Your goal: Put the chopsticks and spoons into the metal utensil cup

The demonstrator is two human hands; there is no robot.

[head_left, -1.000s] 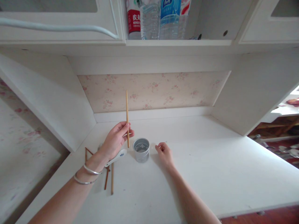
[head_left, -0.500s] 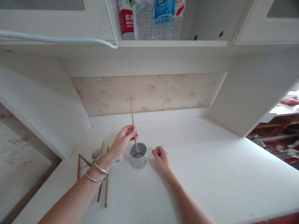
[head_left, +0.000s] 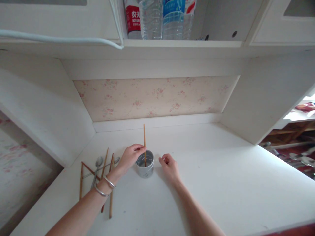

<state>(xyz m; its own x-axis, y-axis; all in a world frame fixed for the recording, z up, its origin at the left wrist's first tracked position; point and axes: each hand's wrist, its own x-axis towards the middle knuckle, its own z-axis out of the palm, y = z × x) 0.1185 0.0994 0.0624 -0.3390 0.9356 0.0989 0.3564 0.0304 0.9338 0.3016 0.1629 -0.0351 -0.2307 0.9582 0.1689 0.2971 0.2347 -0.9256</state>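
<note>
A wooden chopstick [head_left: 144,136] stands nearly upright, its lower end inside a grey metal utensil holder [head_left: 145,172] with small holes. Thumb and fingers of my left hand [head_left: 134,154] pinch the chopstick just above the holder's rim. To the right of the holder, my right hand [head_left: 170,166] rests on the white tabletop [head_left: 216,177], fingers loosely curled with nothing visible in them. Left of the holder lie several more chopsticks [head_left: 111,203] and two metal spoons [head_left: 99,161], crossing one another and partly hidden beneath my left forearm.
A low back ledge and a floral wall panel [head_left: 157,98] close off the rear. Overhead, a shelf [head_left: 182,44] bears several plastic bottles [head_left: 173,23], and a white cable [head_left: 61,39] hangs at its left. Side panels [head_left: 265,88] bound the tabletop.
My left hand has lowered the chopstick further into the holder, and it now stands straighter. More of the spoons shows beside my left wrist. My right hand stays in place.
</note>
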